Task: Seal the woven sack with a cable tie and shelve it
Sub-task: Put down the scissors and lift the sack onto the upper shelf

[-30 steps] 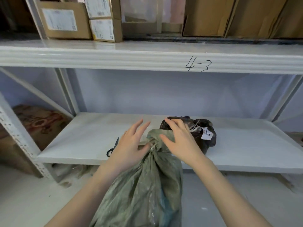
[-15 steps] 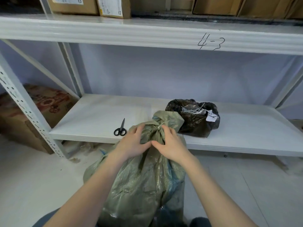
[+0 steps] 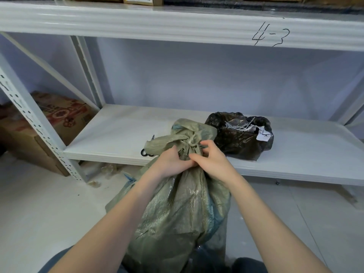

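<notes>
Both hands close around the gathered neck of the woven sack (image 3: 177,209), the left hand (image 3: 171,162) wrapping it from the left with fingers curled into the cloth, the right hand (image 3: 211,161) pinching it from the right, so each grip is clamped tight on the bunched fabric and the 2 hands touch at the thumbs. Just above the hands a pale cable tie (image 3: 190,141) appears to circle the neck, though it is too small to tell how tightly it sits. The loose top of the sack flares out above it, in front of the lower shelf (image 3: 110,134), while the sack's body hangs down between the forearms toward the pale floor (image 3: 39,213). Behind the flared top, black scissors (image 3: 146,150) lie on the shelf, mostly hidden. To the right, on the same shelf, sits a black plastic bag (image 3: 236,142) holding white cable ties and a paper tag. A printed cardboard box (image 3: 63,117) stands on the floor at the left, beyond the perforated upright. The upper shelf edge bears the handwritten mark 4-3 (image 3: 270,35).
</notes>
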